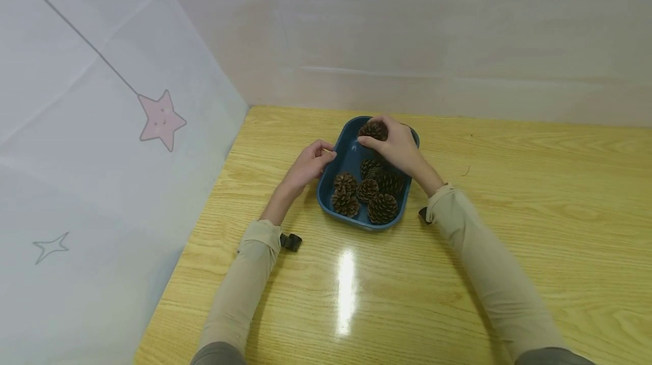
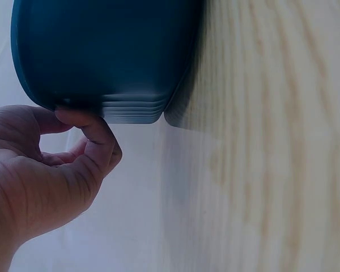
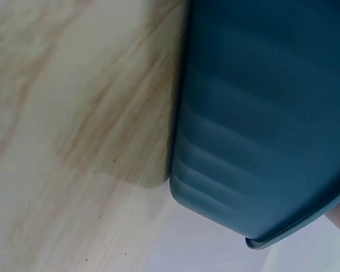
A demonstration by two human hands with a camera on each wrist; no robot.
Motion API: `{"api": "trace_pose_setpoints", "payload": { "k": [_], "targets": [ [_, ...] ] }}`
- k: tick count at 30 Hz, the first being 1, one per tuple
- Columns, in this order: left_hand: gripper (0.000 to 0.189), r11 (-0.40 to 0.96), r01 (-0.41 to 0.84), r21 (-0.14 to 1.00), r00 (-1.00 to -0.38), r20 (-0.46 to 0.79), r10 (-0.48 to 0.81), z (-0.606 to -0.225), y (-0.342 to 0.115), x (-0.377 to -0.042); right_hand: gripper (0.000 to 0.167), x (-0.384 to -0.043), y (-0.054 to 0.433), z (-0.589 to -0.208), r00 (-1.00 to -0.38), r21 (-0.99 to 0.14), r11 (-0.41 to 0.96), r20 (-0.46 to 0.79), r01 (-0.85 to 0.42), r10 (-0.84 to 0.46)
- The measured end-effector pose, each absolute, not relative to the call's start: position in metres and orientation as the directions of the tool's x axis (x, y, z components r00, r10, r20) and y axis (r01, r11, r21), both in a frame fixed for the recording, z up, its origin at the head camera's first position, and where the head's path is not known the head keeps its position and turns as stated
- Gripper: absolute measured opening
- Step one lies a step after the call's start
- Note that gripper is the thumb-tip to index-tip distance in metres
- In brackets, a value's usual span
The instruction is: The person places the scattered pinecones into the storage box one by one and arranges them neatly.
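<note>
A blue tray (image 1: 350, 158) with rounded corners stands on the table, several brown pine cones (image 1: 368, 190) gathered in its near half. My right hand (image 1: 399, 147) reaches over the tray's far end and holds a pine cone (image 1: 373, 130) between thumb and fingers. Whether that cone touches the tray floor I cannot tell. At the tray's left side, my left hand (image 1: 311, 166) pinches the rim with bent thumb and fingers. The left wrist view shows this hand (image 2: 56, 164) against the tray's edge. In the right wrist view the tray wall (image 3: 243, 130) hides most of the right hand.
The wooden table (image 1: 509, 212) extends around the tray. Pale sheeting (image 1: 407, 31) rises behind it, and a sheet with a pink star (image 1: 162, 120) hangs along the left. Black wrist pieces (image 1: 291, 242) sit beside the sleeves. Small specks lie on the right of the table.
</note>
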State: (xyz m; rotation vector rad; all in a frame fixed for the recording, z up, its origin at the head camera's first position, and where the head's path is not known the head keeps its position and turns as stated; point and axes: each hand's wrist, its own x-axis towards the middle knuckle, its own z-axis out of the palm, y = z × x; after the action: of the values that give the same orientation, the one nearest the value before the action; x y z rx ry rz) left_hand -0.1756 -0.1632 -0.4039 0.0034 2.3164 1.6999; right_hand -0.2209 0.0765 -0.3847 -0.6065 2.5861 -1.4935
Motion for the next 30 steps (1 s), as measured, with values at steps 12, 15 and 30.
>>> {"api": "trace_pose_setpoints", "payload": {
  "k": [12, 15, 30],
  "targets": [
    [0.035, 0.314, -0.154, 0.937, -0.963, -0.213, 0.165, -0.404, -0.162, -0.177, 0.059, -0.222, 0.073, -0.386, -0.915, -0.795, 0.518, 0.108, -0.314, -0.389],
    [0.035, 0.313, -0.151, 0.938, -0.962, -0.212, 0.17, -0.405, -0.161, -0.179, 0.06, -0.221, 0.073, -0.387, -0.913, -0.806, 0.5, 0.117, -0.318, -0.392],
    [0.034, 0.439, -0.058, 0.897, -0.978, -0.14, 0.157, -0.405, -0.162, -0.181, 0.057, -0.188, 0.133, -0.374, -0.919, -0.736, 0.563, 0.214, -0.375, -0.332]
  ]
}}
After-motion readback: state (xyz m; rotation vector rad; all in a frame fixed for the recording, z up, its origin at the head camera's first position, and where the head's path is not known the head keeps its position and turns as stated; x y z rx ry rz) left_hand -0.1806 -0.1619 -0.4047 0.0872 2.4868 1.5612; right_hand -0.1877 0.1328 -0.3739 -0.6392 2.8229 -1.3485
